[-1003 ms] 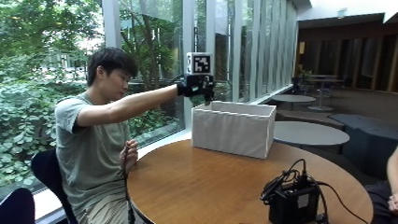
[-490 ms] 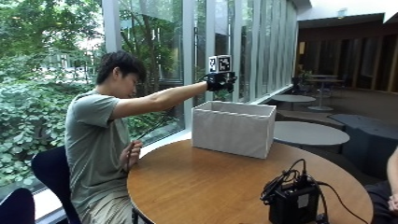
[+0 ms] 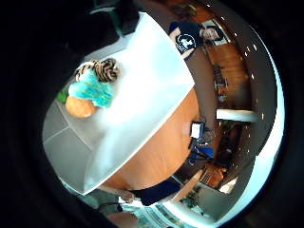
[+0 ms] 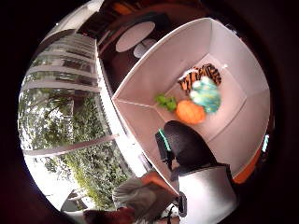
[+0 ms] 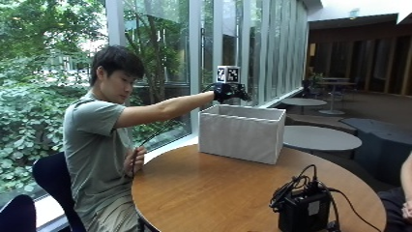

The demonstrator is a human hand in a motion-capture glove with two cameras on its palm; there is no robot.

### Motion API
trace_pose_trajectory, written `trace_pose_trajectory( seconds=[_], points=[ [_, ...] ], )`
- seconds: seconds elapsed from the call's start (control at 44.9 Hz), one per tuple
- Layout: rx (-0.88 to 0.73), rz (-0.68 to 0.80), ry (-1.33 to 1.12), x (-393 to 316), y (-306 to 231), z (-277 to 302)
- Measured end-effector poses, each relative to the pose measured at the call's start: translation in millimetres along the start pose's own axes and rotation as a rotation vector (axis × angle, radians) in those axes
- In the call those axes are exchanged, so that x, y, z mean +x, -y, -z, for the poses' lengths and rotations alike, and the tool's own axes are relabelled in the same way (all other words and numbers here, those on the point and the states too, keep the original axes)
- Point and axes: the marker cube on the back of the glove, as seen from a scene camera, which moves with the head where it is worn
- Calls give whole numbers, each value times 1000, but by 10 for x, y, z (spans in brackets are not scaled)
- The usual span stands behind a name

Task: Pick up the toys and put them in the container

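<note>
Right arm stretched straight out at shoulder height, the hand [image 5: 229, 92] hovers palm-down above the container [image 5: 241, 133] on the tabletop [image 5: 212, 193]; whether its fingers grip anything, I cannot tell. Inside, on the container floor, lie the toys: an orange one [image 4: 190, 111], a teal one [image 4: 206, 95] and a striped one [image 4: 202, 74], bunched together.

A seated person at frame left holds the gloved right hand [image 5: 230, 92] above a white container [image 5: 241, 132] on a round wooden table [image 5: 212, 193].
</note>
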Motion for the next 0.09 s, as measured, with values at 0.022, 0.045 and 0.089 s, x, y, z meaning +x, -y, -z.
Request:
trace_pose_trajectory(
  seconds=[0.022,0.045,0.089],
  points=[
    [-13,-25,-59,90,-30,-19],
    [-19,-32,-96,146,-47,-35],
    [-13,0,-99,147,-43,-50]
  ],
)
